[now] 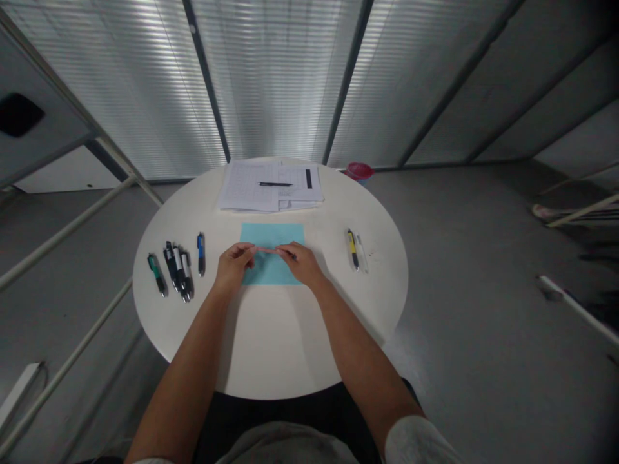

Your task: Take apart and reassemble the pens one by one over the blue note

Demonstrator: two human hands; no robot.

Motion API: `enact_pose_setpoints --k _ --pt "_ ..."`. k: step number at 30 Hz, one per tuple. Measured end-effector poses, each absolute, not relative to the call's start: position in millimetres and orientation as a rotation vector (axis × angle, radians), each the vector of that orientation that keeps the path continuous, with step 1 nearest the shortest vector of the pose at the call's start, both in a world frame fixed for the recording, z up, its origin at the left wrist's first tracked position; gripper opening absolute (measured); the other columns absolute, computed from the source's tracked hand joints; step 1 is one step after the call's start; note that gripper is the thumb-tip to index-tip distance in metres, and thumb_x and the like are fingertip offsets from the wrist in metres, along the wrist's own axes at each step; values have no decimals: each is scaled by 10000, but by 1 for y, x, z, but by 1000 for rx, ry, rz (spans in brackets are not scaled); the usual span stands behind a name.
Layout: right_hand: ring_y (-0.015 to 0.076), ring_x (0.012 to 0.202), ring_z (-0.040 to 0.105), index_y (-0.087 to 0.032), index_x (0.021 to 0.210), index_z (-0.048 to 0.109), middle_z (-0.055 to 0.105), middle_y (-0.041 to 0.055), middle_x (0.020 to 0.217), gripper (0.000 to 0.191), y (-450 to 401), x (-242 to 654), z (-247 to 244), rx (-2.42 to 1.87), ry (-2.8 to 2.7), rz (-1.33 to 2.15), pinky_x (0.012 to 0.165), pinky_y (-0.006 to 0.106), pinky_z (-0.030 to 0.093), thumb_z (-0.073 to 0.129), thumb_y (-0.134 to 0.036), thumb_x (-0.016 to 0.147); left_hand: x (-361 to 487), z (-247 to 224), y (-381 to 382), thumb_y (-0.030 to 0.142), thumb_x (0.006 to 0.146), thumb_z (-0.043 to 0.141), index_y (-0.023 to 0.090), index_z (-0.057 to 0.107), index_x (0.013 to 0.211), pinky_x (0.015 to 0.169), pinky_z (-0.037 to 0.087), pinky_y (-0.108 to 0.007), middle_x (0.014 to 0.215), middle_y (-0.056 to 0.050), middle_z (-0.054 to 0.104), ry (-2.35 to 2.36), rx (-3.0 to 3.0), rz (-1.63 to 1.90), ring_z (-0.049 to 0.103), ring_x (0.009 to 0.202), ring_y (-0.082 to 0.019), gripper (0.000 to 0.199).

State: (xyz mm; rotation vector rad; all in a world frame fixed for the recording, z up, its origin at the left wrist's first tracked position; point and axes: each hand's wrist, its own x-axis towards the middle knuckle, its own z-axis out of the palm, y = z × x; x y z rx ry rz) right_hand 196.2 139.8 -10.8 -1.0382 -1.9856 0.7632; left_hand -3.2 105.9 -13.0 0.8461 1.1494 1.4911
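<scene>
A thin reddish strip (266, 250) is stretched level between my two hands, above a light blue sheet (271, 274) on the round white table (271, 348). My left hand (236, 261) pinches its left end, near the sheet's left edge. At the other end, my right hand (298, 259) holds it between closed fingers over the sheet's right part. The strip is too small to make out in detail.
Stacked printed papers (249, 187) with a black pen (275, 184) lie at the back. At the left are a green pen (156, 274), several black-and-white pens (178, 267) and a blue pen (200, 253). A yellow pen (353, 249) and a white one (362, 252) lie right.
</scene>
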Motion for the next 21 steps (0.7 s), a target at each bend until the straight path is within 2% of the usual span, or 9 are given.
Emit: enact_pose_setpoints --k 4,7,10,14,18,21 --pt "125 756 618 -234 1104 624 686 18 930 257 140 195 -16 -1107 -1909 853 712 252 486 592 -383 897 -5 -12 105 279 664 829 163 718 874 508 411 -222 676 -12 605 1118 784 1490 531 542 -76 265" --pt "116 728 590 -219 1029 602 663 27 980 240 141 195 -18 -1103 -1907 797 686 242 483 665 -341 832 -6 -10 105 262 643 842 165 725 882 522 427 -219 708 -18 614 1100 726 1510 534 566 -73 284" --pt "124 781 585 -209 934 617 646 33 952 134 142 195 -17 -1063 -1933 754 716 240 475 612 -328 874 -6 -8 105 259 630 849 164 728 883 540 451 -216 709 -13 606 1112 690 1516 537 586 -72 297" --pt "131 775 589 -213 916 650 654 19 839 213 141 195 -15 -1060 -1993 797 735 256 457 509 -371 944 -5 -6 105 253 625 851 159 728 892 538 467 -200 711 -7 597 1113 665 1528 537 602 -73 308" --pt "134 777 610 -230 1029 627 671 9 891 200 141 195 -17 -1101 -1920 878 718 255 466 628 -345 866 -5 -6 105 232 626 847 149 726 893 526 474 -193 697 -11 598 1108 651 1534 534 592 -77 304" --pt "135 797 605 -225 950 630 661 13 900 135 141 195 -18 -1083 -1905 862 717 252 470 629 -328 863 -6 -6 105 229 635 841 150 725 914 521 479 -192 695 -11 595 1105 647 1534 534 590 -79 312"
